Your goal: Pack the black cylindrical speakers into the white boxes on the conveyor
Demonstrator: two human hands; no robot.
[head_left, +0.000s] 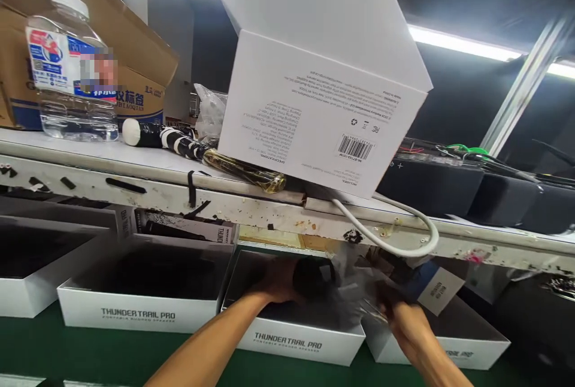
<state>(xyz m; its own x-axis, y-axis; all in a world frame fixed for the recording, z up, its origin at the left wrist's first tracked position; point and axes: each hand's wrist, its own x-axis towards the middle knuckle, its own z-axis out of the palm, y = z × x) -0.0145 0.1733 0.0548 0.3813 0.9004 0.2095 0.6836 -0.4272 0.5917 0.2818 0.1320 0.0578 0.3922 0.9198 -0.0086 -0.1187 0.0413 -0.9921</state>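
Below the shelf, my left hand (281,279) is closed round a dark, rounded object (314,276), whose kind I cannot make out. It is above a white box with a dark top (309,339), printed THUNDER TRAIL PRO. To the right, my right hand (408,318) has its fingers closed on a crumpled clear plastic bag (357,285), which reaches across towards the dark object. The right fingertips are partly hidden by shadow. Close to that hand, a small printed booklet (441,291) lies on the neighbouring white box (476,345).
Overhead, a shelf edge (148,192) runs across, carrying a large open white carton (309,111), a water bottle (74,75) and a taped rod (179,141). A white cable loop (404,250) hangs over the edge. More boxes (139,309) stand left on the green surface.
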